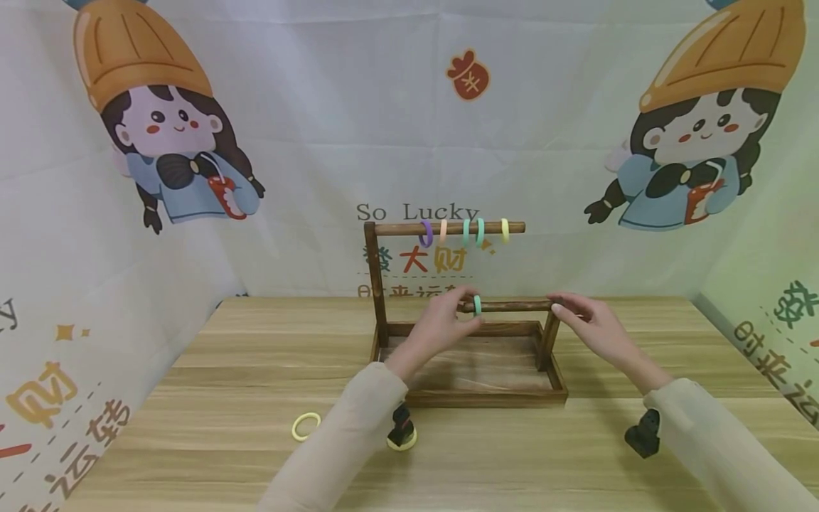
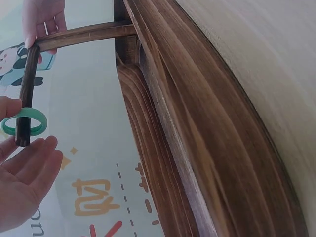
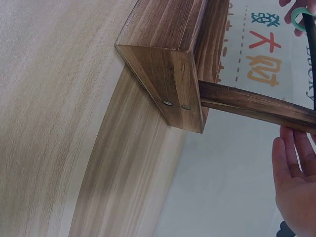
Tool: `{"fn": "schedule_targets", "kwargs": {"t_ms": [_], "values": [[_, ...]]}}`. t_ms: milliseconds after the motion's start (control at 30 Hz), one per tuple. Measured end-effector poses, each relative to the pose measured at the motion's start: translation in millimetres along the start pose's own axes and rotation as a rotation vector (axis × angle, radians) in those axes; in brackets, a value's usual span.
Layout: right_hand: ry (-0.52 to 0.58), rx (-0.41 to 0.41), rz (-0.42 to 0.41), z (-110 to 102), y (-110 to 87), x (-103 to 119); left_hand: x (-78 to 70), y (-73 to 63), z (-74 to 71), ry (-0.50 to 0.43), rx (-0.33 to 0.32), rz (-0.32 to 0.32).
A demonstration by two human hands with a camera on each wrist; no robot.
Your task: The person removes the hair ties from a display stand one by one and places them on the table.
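A dark wooden rack [image 1: 486,400] with a tray base and two bars stands on the table. My left hand [image 1: 441,320] pinches a green ring [image 1: 477,306] near the free end of the lower bar [image 1: 518,306]. In the left wrist view the green ring [image 2: 42,118] encircles the bar, with the thumb against it. At the bar's other end, my right hand [image 1: 595,327] holds the top of the short post [image 1: 548,338], thumb in front and fingers behind. The upper bar [image 1: 397,229] carries purple [image 1: 426,233], peach [image 1: 443,230], green [image 1: 480,232] and yellow [image 1: 505,230] rings.
A yellow ring [image 1: 294,429] lies on the wooden table [image 1: 243,370], left of the rack. Another yellow ring [image 1: 402,446] lies partly hidden behind the left wrist's black camera [image 1: 401,424]. A printed cloth [image 1: 307,128] hangs behind and at both sides.
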State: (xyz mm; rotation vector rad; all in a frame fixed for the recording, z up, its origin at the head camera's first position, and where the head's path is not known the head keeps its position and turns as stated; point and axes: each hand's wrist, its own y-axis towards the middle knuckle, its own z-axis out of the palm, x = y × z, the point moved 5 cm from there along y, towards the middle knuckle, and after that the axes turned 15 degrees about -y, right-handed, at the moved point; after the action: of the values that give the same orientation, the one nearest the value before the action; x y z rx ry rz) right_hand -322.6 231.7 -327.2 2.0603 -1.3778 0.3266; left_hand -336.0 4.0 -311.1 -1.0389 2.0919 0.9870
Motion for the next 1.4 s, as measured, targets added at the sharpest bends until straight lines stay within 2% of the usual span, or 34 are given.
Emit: {"fn": "schedule_targets", "kwargs": {"t_ms": [300, 533, 767, 900, 1033, 1100, 1233, 1400], "values": [[0.003, -0.002, -0.005, -1, 0.3, 1, 11.6, -7.1, -8.0, -0.116, -0.004, -0.058], [-0.003, -0.003, -0.012, 0, 0.6, -1, 20.3, -14.6, -15.0, -0.142, -0.025, -0.039], [-0.007, 0.000, -0.012, 0, 0.3, 0, 28.3, -21.4, -15.5, -0.222, -0.011, -0.049], [-0.013, -0.002, -0.011, 1, 0.3, 0, 30.4, -24.4, -15.6, -0.230, -0.004, -0.021], [-0.018, -0.012, -0.014, 1, 0.4, 0, 31.0, -27.1, -15.4, -0.246, 0.003, 0.033], [-0.020, -0.013, -0.013, 0, 0.3, 0, 31.0, -28.4, -15.4, -0.242, 0.008, 0.065], [-0.022, -0.009, -0.011, 0, 0.0, 0, 31.9, -32.6, -15.8, -0.167, 0.017, 0.112], [-0.021, -0.003, -0.007, 0, -0.2, 0, 34.5, -39.0, -16.2, -0.080, 0.039, 0.110]]}}
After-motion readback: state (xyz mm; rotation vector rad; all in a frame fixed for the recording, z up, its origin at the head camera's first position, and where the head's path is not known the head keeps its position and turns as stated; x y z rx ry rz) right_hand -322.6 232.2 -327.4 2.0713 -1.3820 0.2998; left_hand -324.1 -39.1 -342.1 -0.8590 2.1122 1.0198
